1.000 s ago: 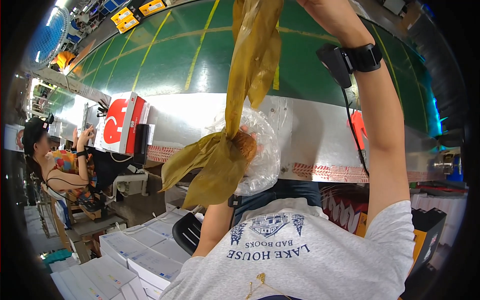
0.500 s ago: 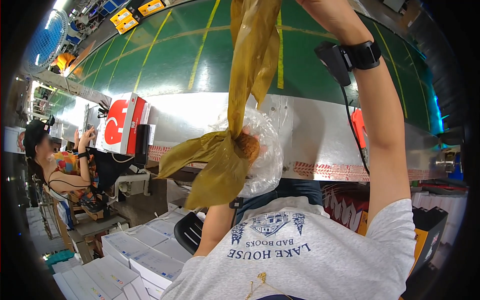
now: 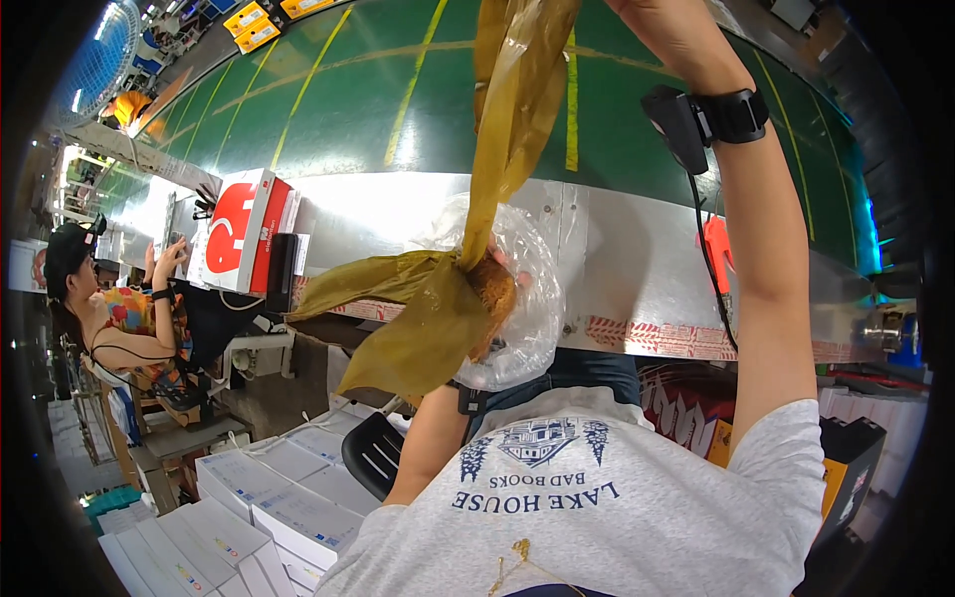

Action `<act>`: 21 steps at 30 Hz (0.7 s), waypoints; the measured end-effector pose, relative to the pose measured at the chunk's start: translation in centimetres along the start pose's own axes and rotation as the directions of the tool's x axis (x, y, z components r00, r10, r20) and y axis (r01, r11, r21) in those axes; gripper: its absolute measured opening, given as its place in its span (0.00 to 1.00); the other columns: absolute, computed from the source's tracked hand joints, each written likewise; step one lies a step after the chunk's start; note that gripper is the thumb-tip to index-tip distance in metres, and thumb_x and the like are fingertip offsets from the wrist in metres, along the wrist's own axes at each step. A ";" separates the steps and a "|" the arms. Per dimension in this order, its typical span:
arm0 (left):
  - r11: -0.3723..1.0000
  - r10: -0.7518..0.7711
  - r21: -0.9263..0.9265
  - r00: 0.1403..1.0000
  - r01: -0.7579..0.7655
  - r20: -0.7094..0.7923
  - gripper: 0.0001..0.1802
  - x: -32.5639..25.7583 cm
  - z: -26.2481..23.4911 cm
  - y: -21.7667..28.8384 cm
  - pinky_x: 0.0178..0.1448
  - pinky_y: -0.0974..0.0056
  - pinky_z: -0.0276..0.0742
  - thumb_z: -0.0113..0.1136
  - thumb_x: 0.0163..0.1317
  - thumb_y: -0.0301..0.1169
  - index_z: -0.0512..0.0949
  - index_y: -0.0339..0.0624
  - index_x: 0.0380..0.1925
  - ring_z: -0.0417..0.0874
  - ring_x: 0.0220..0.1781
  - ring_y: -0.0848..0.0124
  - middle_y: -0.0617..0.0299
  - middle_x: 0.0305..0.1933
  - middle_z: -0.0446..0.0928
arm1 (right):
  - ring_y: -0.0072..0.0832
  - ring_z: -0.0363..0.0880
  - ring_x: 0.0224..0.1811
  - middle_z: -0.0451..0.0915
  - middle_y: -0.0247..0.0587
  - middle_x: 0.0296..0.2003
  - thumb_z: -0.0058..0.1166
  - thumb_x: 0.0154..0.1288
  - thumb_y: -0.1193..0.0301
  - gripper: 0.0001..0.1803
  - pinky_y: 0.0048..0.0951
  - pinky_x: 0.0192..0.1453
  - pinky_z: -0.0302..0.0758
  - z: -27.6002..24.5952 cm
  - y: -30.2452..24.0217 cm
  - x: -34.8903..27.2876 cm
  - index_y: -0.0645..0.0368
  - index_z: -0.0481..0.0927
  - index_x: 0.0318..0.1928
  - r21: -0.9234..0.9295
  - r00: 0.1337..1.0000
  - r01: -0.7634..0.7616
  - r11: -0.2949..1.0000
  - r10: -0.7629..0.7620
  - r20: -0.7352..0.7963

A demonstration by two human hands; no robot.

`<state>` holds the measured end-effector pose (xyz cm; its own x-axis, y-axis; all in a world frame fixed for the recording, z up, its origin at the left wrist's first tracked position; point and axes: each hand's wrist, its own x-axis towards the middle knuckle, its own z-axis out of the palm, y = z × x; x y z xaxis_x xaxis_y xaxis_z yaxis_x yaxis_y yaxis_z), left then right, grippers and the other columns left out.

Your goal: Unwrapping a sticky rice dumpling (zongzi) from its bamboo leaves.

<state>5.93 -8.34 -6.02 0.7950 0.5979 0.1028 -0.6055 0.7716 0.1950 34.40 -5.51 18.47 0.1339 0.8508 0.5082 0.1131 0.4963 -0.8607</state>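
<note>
Clamped: left hand (image 3: 494,289) grips the pinch point where the olive-yellow film strip (image 3: 502,129) meets the clear plastic bag (image 3: 532,298); fingers are wrapped around that neck, mostly hidden behind film and bag. Bag bulges round the hand, in front of the chest, just above the grey printed shirt (image 3: 597,507). Two loose tails of the same film (image 3: 398,318) hang down and to the person's left from the pinch.

Right hand (image 3: 676,35) is raised to the top edge of frame, closed on the upper end of the strip as far as visible; fingertips cut off by the frame, so exact grip unclear. Strip runs taut between the two hands. Black wrist band with a small device (image 3: 696,119) and a cable trailing down the right forearm.

Behind: metal bench edge (image 3: 637,249) with red-patterned tape, then green floor with yellow lines (image 3: 328,109). Left side: red-and-white box (image 3: 239,229) on the bench, another person seated (image 3: 109,308) near it. Lower left: stacks of white boxes (image 3: 239,507), black chair seat (image 3: 373,453).
</note>
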 end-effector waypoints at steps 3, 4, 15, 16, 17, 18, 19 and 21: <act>0.994 -0.025 -0.099 0.995 0.034 0.092 0.24 0.1 0.3 0.3 0.62 0.42 0.61 0.52 0.64 0.39 0.70 0.39 0.56 0.71 0.55 0.59 0.55 0.53 0.73 | 0.18 0.74 0.39 0.79 0.31 0.38 0.56 0.64 0.75 0.08 0.23 0.48 0.70 -0.1 -0.2 -0.3 0.61 0.77 0.43 0.060 1.000 -0.005 0.998 0.004 0.017; 0.994 -0.024 -0.100 0.996 0.033 0.091 0.24 0.0 0.5 0.3 0.62 0.42 0.61 0.52 0.64 0.39 0.70 0.39 0.56 0.71 0.55 0.59 0.55 0.53 0.73 | 0.18 0.74 0.39 0.79 0.31 0.38 0.56 0.64 0.75 0.07 0.23 0.48 0.70 -0.1 -0.2 -0.3 0.61 0.77 0.43 0.051 1.000 -0.007 0.999 0.006 0.007; 0.999 0.038 0.008 0.995 -0.037 -0.096 0.22 -1.0 1.9 0.2 0.59 0.48 0.70 0.52 0.65 0.39 0.72 0.38 0.54 0.75 0.51 0.60 0.51 0.49 0.74 | 0.17 0.74 0.37 0.79 0.31 0.37 0.56 0.64 0.76 0.07 0.22 0.46 0.71 0.0 0.2 -0.5 0.61 0.77 0.42 -0.042 0.998 -0.041 0.998 0.039 -0.045; 0.999 0.038 0.021 0.993 -0.036 -0.107 0.21 -1.0 1.9 0.2 0.58 0.49 0.71 0.52 0.65 0.39 0.72 0.38 0.54 0.75 0.50 0.60 0.51 0.49 0.74 | 0.17 0.73 0.37 0.78 0.31 0.37 0.56 0.64 0.76 0.07 0.21 0.45 0.71 -0.1 0.2 -0.5 0.61 0.77 0.42 -0.047 0.999 -0.034 0.998 0.032 -0.044; 0.999 0.031 0.029 0.993 -0.028 -0.114 0.21 -1.0 1.9 0.2 0.58 0.50 0.72 0.52 0.65 0.39 0.72 0.38 0.54 0.75 0.50 0.60 0.50 0.49 0.74 | 0.17 0.73 0.37 0.78 0.31 0.36 0.56 0.64 0.76 0.07 0.21 0.45 0.71 -0.1 0.3 -0.5 0.61 0.77 0.42 -0.053 0.999 -0.028 0.998 0.025 -0.044; 0.999 0.035 0.030 0.992 -0.031 -0.122 0.21 -1.1 2.0 0.2 0.57 0.51 0.74 0.52 0.65 0.39 0.72 0.38 0.53 0.75 0.50 0.60 0.50 0.48 0.74 | 0.17 0.73 0.37 0.78 0.31 0.36 0.56 0.64 0.76 0.07 0.21 0.45 0.71 -0.1 0.3 -0.5 0.61 0.77 0.42 -0.053 0.999 -0.028 0.998 0.026 -0.045; 0.999 0.021 0.038 0.993 -0.016 -0.116 0.21 -1.0 2.0 0.3 0.57 0.52 0.74 0.52 0.65 0.39 0.72 0.38 0.54 0.76 0.49 0.60 0.50 0.48 0.74 | 0.17 0.73 0.37 0.78 0.30 0.36 0.56 0.64 0.75 0.07 0.21 0.45 0.71 -0.1 0.3 -0.4 0.61 0.77 0.42 -0.044 0.999 -0.024 0.999 0.022 -0.040; 0.998 -0.021 0.059 0.995 0.027 -0.100 0.21 -0.9 1.9 0.4 0.56 0.56 0.77 0.50 0.66 0.39 0.71 0.37 0.54 0.77 0.48 0.60 0.50 0.47 0.74 | 0.17 0.73 0.37 0.78 0.30 0.36 0.56 0.64 0.75 0.06 0.21 0.45 0.70 -0.1 0.4 -0.4 0.61 0.77 0.42 -0.036 0.999 -0.020 0.999 0.019 -0.034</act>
<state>5.04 -8.94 -4.12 0.7996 0.6005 0.0003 -0.5807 0.7731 0.2552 34.54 -5.63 17.92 0.1690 0.8535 0.4929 0.1459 0.4729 -0.8689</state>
